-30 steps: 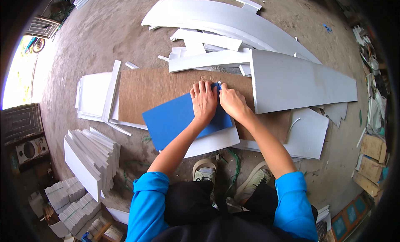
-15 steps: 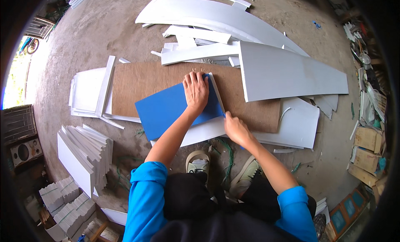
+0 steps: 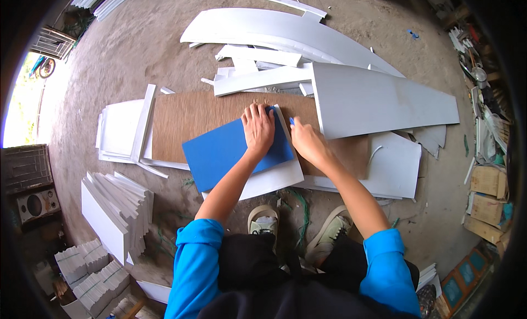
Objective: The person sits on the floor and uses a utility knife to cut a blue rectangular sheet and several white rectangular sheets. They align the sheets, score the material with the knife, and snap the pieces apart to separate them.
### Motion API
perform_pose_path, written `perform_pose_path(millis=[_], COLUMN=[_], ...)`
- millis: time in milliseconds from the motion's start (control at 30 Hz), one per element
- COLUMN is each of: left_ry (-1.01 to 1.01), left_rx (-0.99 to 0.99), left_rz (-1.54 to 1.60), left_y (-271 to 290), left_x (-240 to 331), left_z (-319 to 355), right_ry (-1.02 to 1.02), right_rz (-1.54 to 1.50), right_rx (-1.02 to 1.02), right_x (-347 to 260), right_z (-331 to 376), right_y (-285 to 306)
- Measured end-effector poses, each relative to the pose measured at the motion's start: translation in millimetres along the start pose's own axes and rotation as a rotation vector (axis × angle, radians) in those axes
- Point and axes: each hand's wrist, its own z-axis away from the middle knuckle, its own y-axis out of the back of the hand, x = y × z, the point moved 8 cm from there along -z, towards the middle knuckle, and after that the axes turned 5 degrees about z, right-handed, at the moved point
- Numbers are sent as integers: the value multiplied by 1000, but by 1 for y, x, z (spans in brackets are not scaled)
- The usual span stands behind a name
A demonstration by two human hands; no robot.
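Note:
My left hand (image 3: 259, 133) lies flat on a blue rectangular board (image 3: 217, 146), its fingers stretched toward the far right corner. Under that board is a white sheet (image 3: 269, 179), showing along the near side and as a narrow strip at the right edge. Both rest on a brown wooden board (image 3: 192, 113). Just right of the strip, my right hand (image 3: 308, 140) is closed around a blue utility knife (image 3: 292, 121). Only a bit of its handle shows; the blade cannot be made out.
Large white curved panels (image 3: 379, 102) and offcuts (image 3: 258, 55) lie beyond the wooden board. More white sheets (image 3: 398, 165) extend beneath it. Stacked white pieces (image 3: 112, 209) stand at the left, with green string (image 3: 302, 209) near my shoes (image 3: 263, 220). Cardboard boxes (image 3: 488, 181) line the right side.
My right hand has moved away from me with the knife, from the near end of the blue board's right edge toward its far end. My left hand stays pressed on the board.

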Motion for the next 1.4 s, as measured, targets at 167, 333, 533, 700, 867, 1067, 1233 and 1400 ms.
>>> perform_pose_path(millis=[167,333,533,700,867,1067,1233,1400], left_ry=[29,51,38,-11,-45,-75,-69,-13], left_rx=[-59,-92,-87,-18,67,53,80,80], left_rz=[23,24,23,-10,-35,-51,-78,-84], left_y=[-4,-4,-9,-5,-1,-4,-1,0], left_x=[3,-1,1,5,3,8,5,6], left_z=[-3,-3,-4,-1,4,1,3,2], right_ry=[48,48,-132,-250,-247,-218,-182,-10], right_rz=[117,47,-11,-63,10,49,43,50], right_rx=[17,17,-291,-357,-395,-329,-211,79], right_x=[-5,-7,0,-1,20,25,14,2], right_z=[-51,-59,-83,-60,24,84,76,16], right_y=[-26,-37,-47,-43,-68,-67,-24,3])
